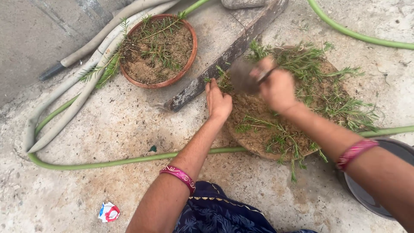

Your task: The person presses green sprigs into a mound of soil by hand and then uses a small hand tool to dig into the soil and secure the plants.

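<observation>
Fingers of your right hand (278, 88) are curled tight around the handle of a small digging tool (243, 77), whose dark blade is blurred and sits at about nine o'clock from your knuckles, over the soil. Fingers of your left hand (218, 101) lie flat and close together, pressed on the near edge of the soil at the nine o'clock side of the wide planter (254, 146), holding nothing.

That planter lies under both hands, full of brown soil with thin green sprigs (327, 82) scattered across it from twelve o'clock round to five o'clock. As far as the picture shows, the soil near the blade looks loosened and bare, while the far and right parts are thick with sprigs, so I judge the digging has a good deal left.

Outward from there, a weathered plank (215, 71) runs at eleven o'clock from your left hand. Beyond it at ten o'clock stands a round terracotta pot (189, 56) with sandy soil and a few sprigs. A green hose (112, 163) crosses the concrete floor (64, 203) at seven o'clock, pale hoses (82, 92) lie at ten o'clock, and a dark basin (366, 196) sits at four o'clock.
</observation>
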